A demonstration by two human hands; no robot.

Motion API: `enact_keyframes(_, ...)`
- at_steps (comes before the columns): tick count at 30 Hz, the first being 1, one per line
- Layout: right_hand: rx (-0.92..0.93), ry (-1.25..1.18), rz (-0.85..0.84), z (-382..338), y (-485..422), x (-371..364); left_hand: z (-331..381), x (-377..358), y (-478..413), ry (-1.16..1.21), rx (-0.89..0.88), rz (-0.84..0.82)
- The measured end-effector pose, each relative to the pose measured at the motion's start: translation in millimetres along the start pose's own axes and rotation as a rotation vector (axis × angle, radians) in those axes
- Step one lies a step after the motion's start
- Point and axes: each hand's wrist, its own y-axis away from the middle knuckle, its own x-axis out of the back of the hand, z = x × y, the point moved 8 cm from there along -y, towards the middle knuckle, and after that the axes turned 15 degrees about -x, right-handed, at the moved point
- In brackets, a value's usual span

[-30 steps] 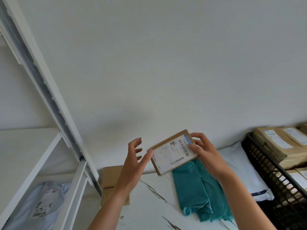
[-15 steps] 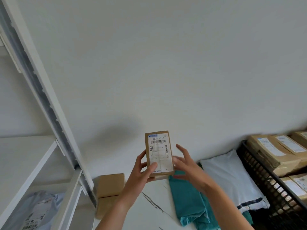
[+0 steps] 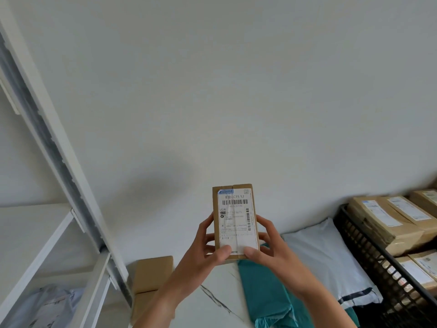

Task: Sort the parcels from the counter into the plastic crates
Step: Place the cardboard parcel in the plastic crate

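At the left edge of the frame a white shelf rack (image 3: 54, 147) slants upward, and a pale grey mailer bag (image 3: 47, 306) lies on its lower shelf in the bottom left corner. Just right of the rack, a plain brown box (image 3: 153, 271) sits on the white, dark-veined desk (image 3: 212, 311), close to the wall.

In the lower centre the left hand (image 3: 201, 254) has the parcel (image 3: 234, 221) by its left edge. The thumb is on the front near the bottom corner and the fingers curl behind, so this grip is closed on the parcel. The parcel is a small, flat brown cardboard box held upright in the air above the desk, its face toward the camera. A white shipping label with barcodes and the code 830-C15 12 nearly covers that face. The right hand (image 3: 272, 249) mirrors this on the right edge, its grip likewise closed on the parcel.

Below it a teal mailer bag (image 3: 262, 292) lies on the desk, with a white mailer bag (image 3: 326, 256) to its right. Just beside that, at the right edge, is the black plastic crate (image 3: 378, 268), which holds labelled brown boxes (image 3: 383, 221).
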Motion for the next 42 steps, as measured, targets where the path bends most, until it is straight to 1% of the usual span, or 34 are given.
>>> enact_keyframes(10,0.294,-0.047,0.051,-84,49,15,108,11,-8,-0.093,-0.302,0.022)
enact_keyframes(14,0.357,-0.043,0.067,-99,61,18,135,11,-5,-0.128,-0.390,0.038)
enact_keyframes(17,0.376,-0.036,0.067,-104,65,19,139,11,-6,-0.137,-0.410,0.043)
enact_keyframes(26,0.392,-0.043,0.064,-106,67,15,141,13,-4,-0.145,-0.408,0.042)
enact_keyframes(30,0.372,-0.025,0.068,-98,57,14,127,15,-10,-0.134,-0.367,0.036)
enact_keyframes(35,0.256,-0.054,0.065,-77,28,14,92,17,-24,-0.121,-0.270,0.057)
enact_keyframes(39,0.139,-0.111,0.037,-54,-2,11,64,16,-30,-0.092,-0.191,0.103)
enact_keyframes(42,0.091,-0.178,0.060,-46,-12,4,52,17,-32,-0.034,-0.155,0.154)
